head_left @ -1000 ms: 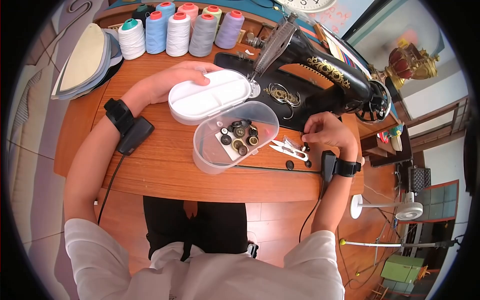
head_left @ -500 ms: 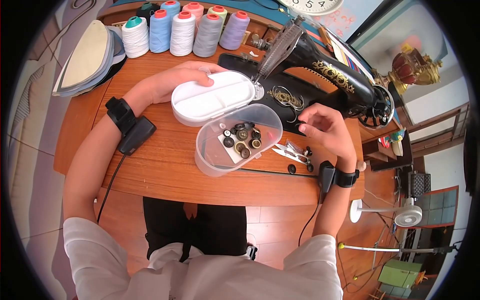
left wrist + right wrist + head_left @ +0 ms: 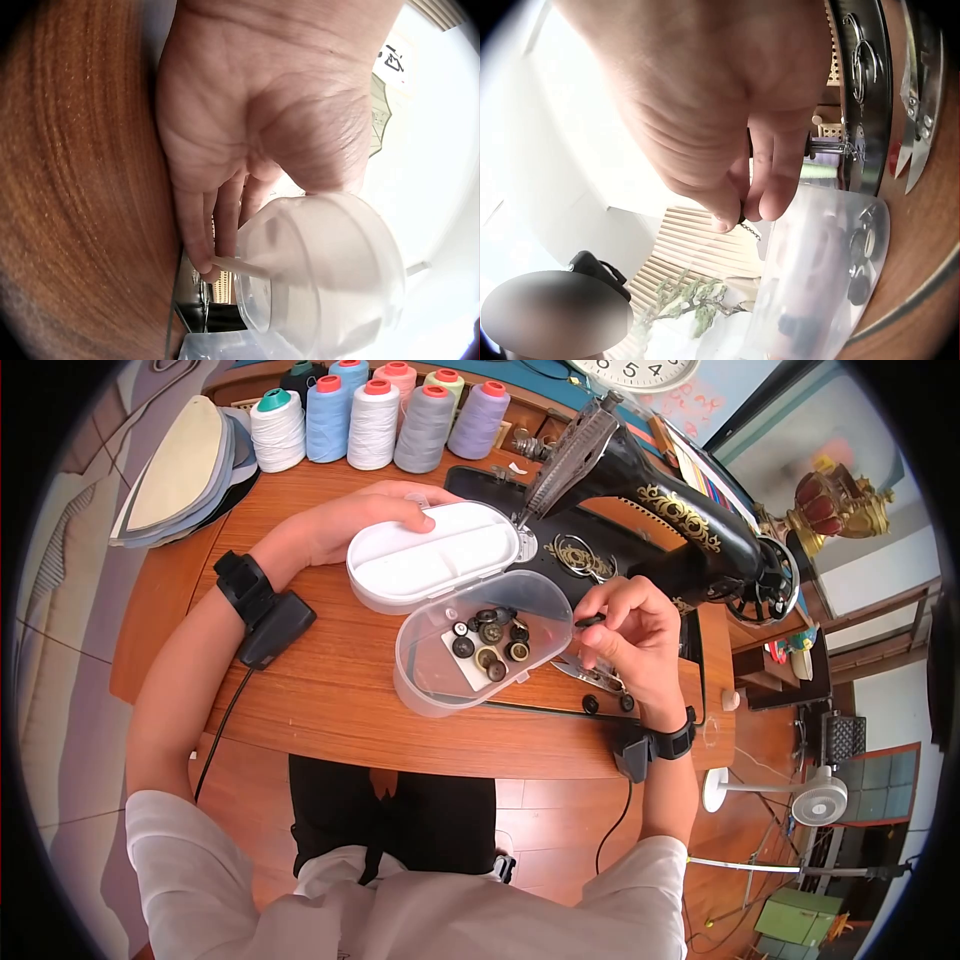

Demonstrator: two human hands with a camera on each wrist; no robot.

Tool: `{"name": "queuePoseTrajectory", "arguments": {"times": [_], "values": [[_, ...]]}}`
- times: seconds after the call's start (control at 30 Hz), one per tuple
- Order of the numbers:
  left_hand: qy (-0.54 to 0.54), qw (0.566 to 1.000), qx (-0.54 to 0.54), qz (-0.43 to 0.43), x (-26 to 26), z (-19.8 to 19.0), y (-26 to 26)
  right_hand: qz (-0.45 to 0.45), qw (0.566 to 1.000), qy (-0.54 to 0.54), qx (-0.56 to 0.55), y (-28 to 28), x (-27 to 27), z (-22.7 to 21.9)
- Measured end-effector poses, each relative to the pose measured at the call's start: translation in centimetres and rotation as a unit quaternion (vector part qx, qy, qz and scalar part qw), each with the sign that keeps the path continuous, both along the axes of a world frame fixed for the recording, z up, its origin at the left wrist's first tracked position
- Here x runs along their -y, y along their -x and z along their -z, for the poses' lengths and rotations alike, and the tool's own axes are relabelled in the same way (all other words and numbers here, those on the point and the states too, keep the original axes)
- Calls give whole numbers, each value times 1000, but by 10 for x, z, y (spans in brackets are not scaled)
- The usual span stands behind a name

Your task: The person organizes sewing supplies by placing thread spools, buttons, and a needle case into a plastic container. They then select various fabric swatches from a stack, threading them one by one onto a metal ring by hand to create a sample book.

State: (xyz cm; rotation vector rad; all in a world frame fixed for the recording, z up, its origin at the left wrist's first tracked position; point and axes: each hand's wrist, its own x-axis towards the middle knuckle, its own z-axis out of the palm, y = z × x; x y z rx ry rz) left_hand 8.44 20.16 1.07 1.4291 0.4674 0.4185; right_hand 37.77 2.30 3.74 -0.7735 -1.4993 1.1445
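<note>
My left hand (image 3: pixel 375 520) grips the white lid (image 3: pixel 430 560) of a clear plastic box (image 3: pixel 425 695), its thumb over the edge and its other fingers behind. In the left wrist view the lid (image 3: pixel 337 270) is tilted up off the wooden surface. My right hand (image 3: pixel 640 635) pinches a small black button (image 3: pixel 590 621) between thumb and fingertips, close beside the box's right rim. Inside the box lie several dark and brassy buttons (image 3: pixel 490 632) and a white card. The right wrist view shows the pinched button (image 3: pixel 742 214) mostly covered by fingers.
Thread snips (image 3: pixel 590 674) lie right of the box, partly behind the right hand, near loose black buttons (image 3: pixel 591 704). A black sewing machine (image 3: pixel 655 510) stands behind. Thread cones (image 3: pixel 372 430) line the back, and stacked fabric pieces (image 3: pixel 180 470) sit at the left.
My right hand has lifted from beside the snips and moved left to the box's rim, carrying a black button. My left hand keeps its grip on the lid.
</note>
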Motion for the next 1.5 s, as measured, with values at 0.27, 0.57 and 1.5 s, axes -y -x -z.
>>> {"name": "queuePoseTrajectory", "arguments": {"times": [0.27,0.57,1.5], "values": [[4,1000,4,-5,1,-1,-1,56,998,-5,-2,7,2,-5],[3,1000,0,-9,-1,1,-1,46,996,-16,80,2,3,-7],[-4,1000,-1,-4,0,-1,0,16,854,288,433,-109,-11,-21]]}}
